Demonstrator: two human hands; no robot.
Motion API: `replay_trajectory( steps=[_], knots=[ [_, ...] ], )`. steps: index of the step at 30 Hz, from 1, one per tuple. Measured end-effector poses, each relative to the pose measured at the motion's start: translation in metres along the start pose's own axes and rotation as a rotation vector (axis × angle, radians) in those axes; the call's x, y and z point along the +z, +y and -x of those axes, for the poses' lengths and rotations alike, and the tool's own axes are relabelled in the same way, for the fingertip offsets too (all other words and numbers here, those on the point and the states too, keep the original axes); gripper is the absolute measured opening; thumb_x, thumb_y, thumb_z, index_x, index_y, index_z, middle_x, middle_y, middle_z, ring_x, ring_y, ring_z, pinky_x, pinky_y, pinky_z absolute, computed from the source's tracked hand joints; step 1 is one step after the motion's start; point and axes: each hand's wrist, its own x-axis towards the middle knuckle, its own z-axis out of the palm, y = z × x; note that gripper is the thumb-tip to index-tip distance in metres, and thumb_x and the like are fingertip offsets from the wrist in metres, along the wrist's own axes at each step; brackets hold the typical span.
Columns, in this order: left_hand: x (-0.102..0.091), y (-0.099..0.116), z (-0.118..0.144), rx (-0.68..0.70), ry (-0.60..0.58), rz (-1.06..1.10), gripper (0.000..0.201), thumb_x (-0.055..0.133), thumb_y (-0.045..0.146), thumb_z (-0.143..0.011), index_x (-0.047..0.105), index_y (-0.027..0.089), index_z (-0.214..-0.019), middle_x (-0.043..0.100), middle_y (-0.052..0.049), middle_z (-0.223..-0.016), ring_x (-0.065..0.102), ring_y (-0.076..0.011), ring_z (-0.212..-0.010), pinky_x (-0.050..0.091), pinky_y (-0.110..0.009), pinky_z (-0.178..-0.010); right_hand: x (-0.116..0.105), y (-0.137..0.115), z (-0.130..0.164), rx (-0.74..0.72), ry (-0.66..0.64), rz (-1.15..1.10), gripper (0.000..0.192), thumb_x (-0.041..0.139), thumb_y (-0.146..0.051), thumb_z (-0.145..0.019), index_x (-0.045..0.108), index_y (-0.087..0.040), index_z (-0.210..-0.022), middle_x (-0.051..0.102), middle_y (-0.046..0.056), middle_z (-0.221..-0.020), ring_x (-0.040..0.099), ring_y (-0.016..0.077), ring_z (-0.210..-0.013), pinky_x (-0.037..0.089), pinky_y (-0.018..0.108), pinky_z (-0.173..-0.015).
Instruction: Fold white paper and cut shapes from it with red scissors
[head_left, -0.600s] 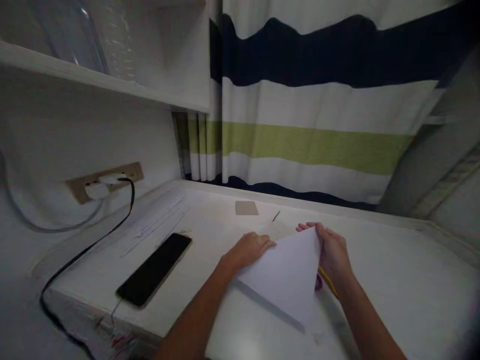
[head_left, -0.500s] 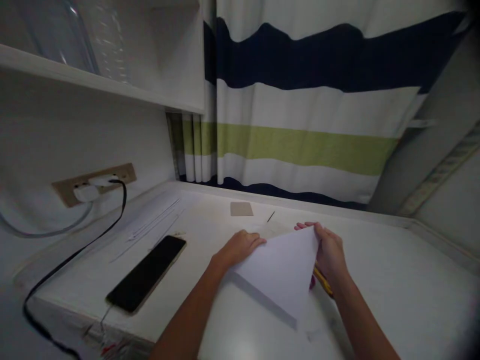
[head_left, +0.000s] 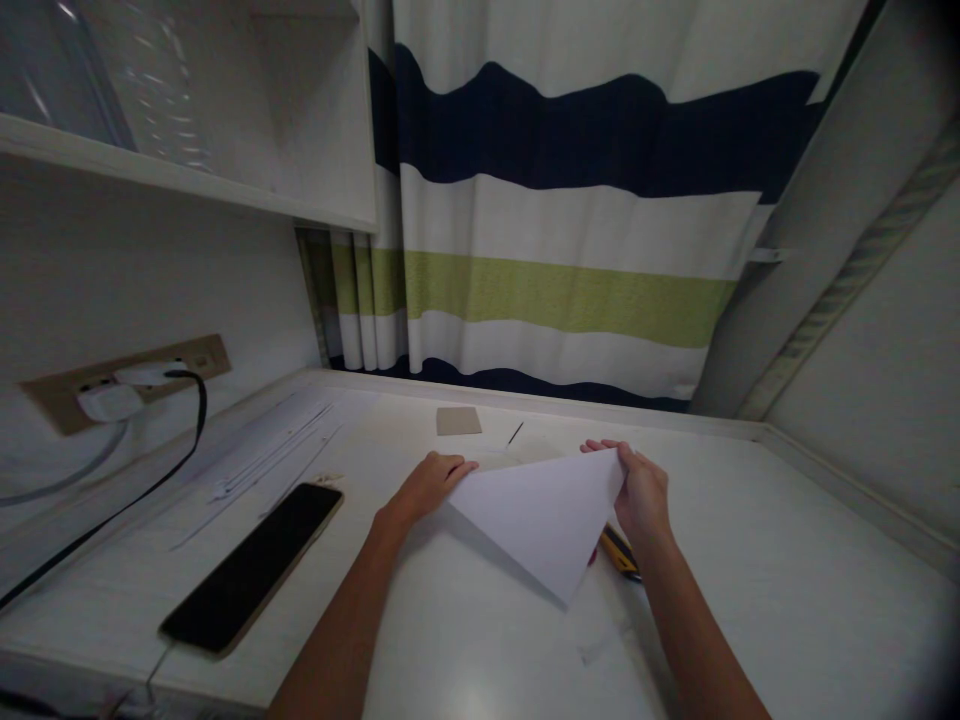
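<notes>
Hands: the left hand (head_left: 429, 482) lies flat, palm down, fingers pressing the left corner of a white sheet of paper (head_left: 541, 518) against the tabletop (head_left: 780, 590). The right hand (head_left: 637, 490) is closed in a pinch on the sheet's upper right corner, which is lifted off the surface, thumb and fingers on either side.

Sheet of paper: white, showing as a triangle with its lower point toward the camera. Whether it is already folded double or only lifted at one side cannot be told. It sits at the middle of the tabletop, between the two hands.

Pencil (head_left: 621, 552): yellow and dark, lying on the tabletop under the right wrist, partly hidden by the paper's edge.

Smartphone (head_left: 253, 566): dark screen up, to the left near the front edge, well apart from the paper.

Brown square card (head_left: 458, 421): flat near the back of the tabletop. A small dark sliver (head_left: 514, 433) lies just beside it.

Wall socket (head_left: 127, 382) with a white plug and black cable (head_left: 142, 485), at far left.

Striped curtain (head_left: 562, 230): hangs behind the tabletop.

Risks, as judged:
- The raised corner is held at one small point only; a loose pinch could let it spring away and spoil the alignment of the edges.
- If the left hand's pressure eases, the sheet may slide on the smooth surface and any crease would land crooked.
- The pencil under the paper's edge could raise a bump or roll when the wrist shifts.
- The light is dim, so edges may be misjudged.
</notes>
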Motion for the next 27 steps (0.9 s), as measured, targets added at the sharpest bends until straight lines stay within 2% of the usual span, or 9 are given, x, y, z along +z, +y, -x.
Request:
replay_trajectory(
  steps=[4, 8, 13, 15, 18, 20, 22, 24, 27],
  knots=[
    [-0.002, -0.001, 0.001, -0.078, 0.059, -0.087, 0.039, 0.029, 0.038, -0.082, 0.059, 0.018, -0.067, 0.062, -0.002, -0.065, 0.053, -0.0137, -0.06, 0.034, -0.022, -0.06, -0.002, 0.0, -0.001, -0.027, 0.006, 0.009, 0.016, 0.056, -0.024, -0.064, 0.055, -0.009, -0.07, 0.066, 0.009, -0.066, 0.062, 0.0208, -0.066, 0.049, 0.032, -0.062],
    [-0.005, -0.006, 0.002, -0.236, 0.164, -0.194, 0.041, 0.028, 0.041, -0.081, 0.06, 0.018, -0.071, 0.062, -0.008, -0.067, 0.055, -0.0182, -0.066, 0.034, -0.026, -0.062, -0.001, 0.004, -0.001, -0.045, -0.013, 0.045, 0.02, 0.056, -0.028, -0.064, 0.055, -0.01, -0.072, 0.066, 0.009, -0.067, 0.062, 0.0191, -0.063, 0.048, 0.03, -0.06],
    [-0.009, -0.007, 0.003, -0.385, 0.258, -0.249, 0.043, 0.024, 0.039, -0.082, 0.058, 0.013, -0.076, 0.061, -0.014, -0.07, 0.056, -0.0235, -0.068, 0.035, -0.032, -0.061, 0.006, 0.013, 0.007, 0.015, -0.053, 0.111, 0.024, 0.055, -0.033, -0.065, 0.055, -0.012, -0.076, 0.066, 0.009, -0.068, 0.061, 0.0194, -0.063, 0.047, 0.029, -0.056],
    [-0.011, -0.002, 0.003, -0.364, 0.254, -0.222, 0.043, 0.025, 0.038, -0.082, 0.058, 0.012, -0.074, 0.061, -0.014, -0.07, 0.056, -0.023, -0.069, 0.035, -0.032, -0.062, 0.011, 0.018, 0.011, 0.035, -0.099, 0.128, 0.027, 0.054, -0.036, -0.067, 0.055, -0.013, -0.079, 0.066, 0.009, -0.07, 0.061, 0.02, -0.065, 0.048, 0.03, -0.057],
    [-0.01, 0.013, 0.002, -0.248, 0.187, -0.124, 0.041, 0.026, 0.038, -0.082, 0.058, 0.015, -0.071, 0.061, -0.007, -0.069, 0.055, -0.0169, -0.066, 0.036, -0.026, -0.063, 0.018, 0.023, 0.02, 0.069, -0.184, 0.176, 0.034, 0.051, -0.043, -0.068, 0.055, -0.013, -0.083, 0.066, 0.011, -0.072, 0.061, 0.0208, -0.065, 0.048, 0.031, -0.056],
    [-0.006, 0.026, 0.002, -0.136, 0.097, -0.02, 0.037, 0.029, 0.037, -0.081, 0.058, 0.018, -0.069, 0.062, -0.001, -0.066, 0.055, -0.0121, -0.063, 0.037, -0.021, -0.061, 0.023, 0.025, 0.026, 0.088, -0.253, 0.201, 0.039, 0.048, -0.046, -0.069, 0.055, -0.012, -0.085, 0.066, 0.012, -0.074, 0.061, 0.0212, -0.065, 0.048, 0.031, -0.056],
    [0.001, 0.036, 0.002, 0.037, -0.043, 0.253, 0.032, 0.032, 0.034, -0.08, 0.059, 0.016, -0.075, 0.062, -0.001, -0.073, 0.054, -0.0121, -0.067, 0.037, -0.02, -0.061, 0.028, 0.025, 0.034, 0.1, -0.311, 0.191, 0.04, 0.047, -0.047, -0.07, 0.055, -0.012, -0.088, 0.065, 0.012, -0.075, 0.061, 0.0211, -0.067, 0.048, 0.031, -0.057],
    [0.008, 0.043, 0.003, 0.066, -0.114, 0.379, 0.03, 0.035, 0.033, -0.078, 0.059, 0.015, -0.074, 0.06, 0.0, -0.07, 0.052, -0.0121, -0.064, 0.037, -0.02, -0.058, 0.033, 0.024, 0.039, 0.12, -0.353, 0.166, 0.039, 0.045, -0.045, -0.072, 0.054, -0.012, -0.091, 0.065, 0.011, -0.078, 0.061, 0.0212, -0.072, 0.047, 0.031, -0.06],
    [0.015, 0.042, 0.002, 0.0, -0.128, 0.493, 0.025, 0.042, 0.03, -0.073, 0.058, 0.013, -0.064, 0.056, 0.001, -0.061, 0.049, -0.0115, -0.057, 0.035, -0.02, -0.052, 0.036, 0.021, 0.04, 0.149, -0.413, 0.167, 0.041, 0.042, -0.044, -0.074, 0.051, -0.014, -0.1, 0.064, 0.012, -0.085, 0.06, 0.0211, -0.078, 0.047, 0.031, -0.063]
  ],
)
